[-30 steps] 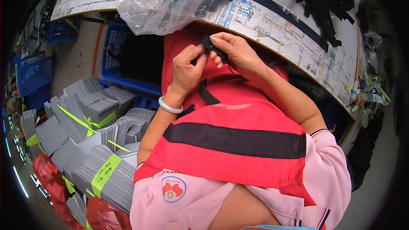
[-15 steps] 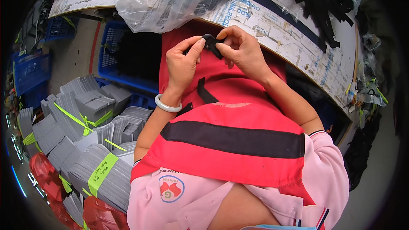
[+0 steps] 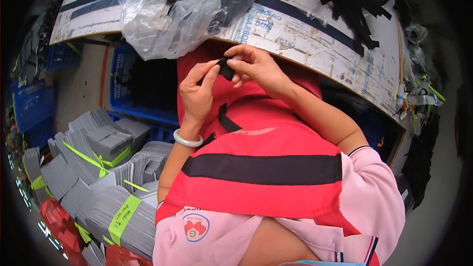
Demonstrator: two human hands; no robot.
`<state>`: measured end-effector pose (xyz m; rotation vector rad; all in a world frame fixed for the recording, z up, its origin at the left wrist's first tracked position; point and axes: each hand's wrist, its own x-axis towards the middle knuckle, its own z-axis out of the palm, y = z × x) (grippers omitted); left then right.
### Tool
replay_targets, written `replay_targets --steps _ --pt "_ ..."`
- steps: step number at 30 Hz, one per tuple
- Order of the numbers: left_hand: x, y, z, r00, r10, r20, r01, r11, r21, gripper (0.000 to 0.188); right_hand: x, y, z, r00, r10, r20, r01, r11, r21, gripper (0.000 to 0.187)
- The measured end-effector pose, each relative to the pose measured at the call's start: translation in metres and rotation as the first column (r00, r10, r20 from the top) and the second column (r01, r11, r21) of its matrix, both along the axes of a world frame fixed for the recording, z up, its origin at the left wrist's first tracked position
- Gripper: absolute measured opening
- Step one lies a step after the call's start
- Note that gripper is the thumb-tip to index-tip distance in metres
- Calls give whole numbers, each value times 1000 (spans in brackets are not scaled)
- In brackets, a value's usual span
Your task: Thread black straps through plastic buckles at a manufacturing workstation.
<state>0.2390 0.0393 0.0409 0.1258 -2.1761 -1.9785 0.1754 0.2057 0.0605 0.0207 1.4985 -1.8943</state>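
Observation:
Between my two hands is a small black fabric piece (image 3: 226, 69), raised over the lap of the red apron (image 3: 263, 170). My left hand (image 3: 198, 92), with a pale bangle (image 3: 187, 139) at its wrist, pinches the piece's left end between thumb and fingers. My right hand (image 3: 261, 71) grips its upper right edge, the fingers curled and close to the left fingertips. Part of the piece is hidden by the fingers. Both hands are just in front of the table's near edge.
The worn white table (image 3: 315, 44) bears a clear plastic bag (image 3: 165, 17) with black pieces inside and a heap of black strips (image 3: 352, 7). A blue crate (image 3: 118, 81) with dark contents is at the left. Below it lie grey stacked sheets (image 3: 111, 212) tied with green bands.
The black piece was curled between spread fingertips; now it hangs flatter, and my hands are nearer each other. The whole view has shifted slightly, with the table and bag sitting differently in the picture.

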Motion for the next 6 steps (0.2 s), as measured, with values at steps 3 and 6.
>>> replay_targets --steps 3,6 --pt "-2 -8 -5 997 -68 37 68 998 11 13 -14 7 -20 960 207 189 -196 978 -73 25" --pt "-8 -13 -9 976 -154 151 140 985 95 14 -31 17 -32 902 351 251 -331 936 -121 24"
